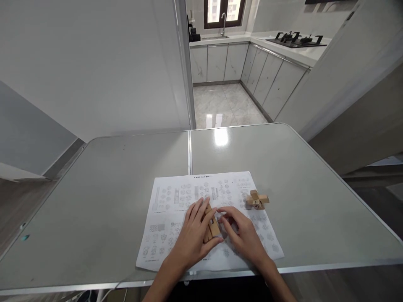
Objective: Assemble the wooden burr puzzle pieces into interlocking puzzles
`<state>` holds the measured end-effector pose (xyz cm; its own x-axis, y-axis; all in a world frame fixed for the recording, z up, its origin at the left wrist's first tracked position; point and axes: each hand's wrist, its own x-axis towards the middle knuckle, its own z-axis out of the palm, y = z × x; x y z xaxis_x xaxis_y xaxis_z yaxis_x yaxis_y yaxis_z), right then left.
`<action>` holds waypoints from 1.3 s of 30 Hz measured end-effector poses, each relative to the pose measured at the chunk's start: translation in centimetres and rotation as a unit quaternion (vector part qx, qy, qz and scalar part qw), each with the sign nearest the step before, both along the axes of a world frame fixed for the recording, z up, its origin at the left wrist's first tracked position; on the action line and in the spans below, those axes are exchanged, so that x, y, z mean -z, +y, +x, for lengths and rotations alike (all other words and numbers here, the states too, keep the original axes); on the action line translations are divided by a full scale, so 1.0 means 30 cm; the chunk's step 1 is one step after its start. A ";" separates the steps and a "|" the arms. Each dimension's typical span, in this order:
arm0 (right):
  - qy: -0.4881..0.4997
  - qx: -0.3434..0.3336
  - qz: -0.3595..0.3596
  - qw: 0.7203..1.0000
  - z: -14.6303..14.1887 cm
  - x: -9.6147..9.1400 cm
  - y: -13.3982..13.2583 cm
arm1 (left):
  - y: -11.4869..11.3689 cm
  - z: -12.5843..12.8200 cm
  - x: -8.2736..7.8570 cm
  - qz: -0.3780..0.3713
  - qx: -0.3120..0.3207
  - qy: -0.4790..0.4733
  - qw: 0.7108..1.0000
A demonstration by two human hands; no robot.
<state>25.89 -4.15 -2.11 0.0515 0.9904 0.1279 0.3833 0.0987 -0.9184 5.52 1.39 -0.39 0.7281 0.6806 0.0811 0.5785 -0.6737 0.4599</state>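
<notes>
Both my hands rest on a printed sheet of diagrams (176, 197) that lies on the grey table (110, 188). My left hand (192, 237) lies over several loose wooden puzzle sticks (213, 224), fingers stretched and touching them. My right hand (242, 235) has its fingers curled, the tips meeting the same sticks from the right. An assembled wooden cross-shaped puzzle (257, 199) sits on the sheet's right edge, a little beyond my right hand and untouched.
The table's front edge (315, 268) runs just under my wrists and a seam (189, 151) splits the top. Beyond the table an open doorway shows a kitchen with white cabinets (220, 61), a sink tap and a gas hob (296, 40).
</notes>
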 end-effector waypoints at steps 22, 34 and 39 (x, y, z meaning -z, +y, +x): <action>0.000 0.013 -0.026 1.000 -0.001 -0.015 0.000 | 0.465 -0.270 0.061 0.105 -0.325 0.087 0.936; 0.012 0.038 -0.031 0.999 -0.006 -0.011 -0.002 | 0.440 -0.277 0.043 0.105 -0.328 0.019 0.939; 0.095 0.146 -0.017 0.985 -0.008 0.013 -0.008 | 0.437 -0.277 0.042 0.101 -0.324 0.011 0.941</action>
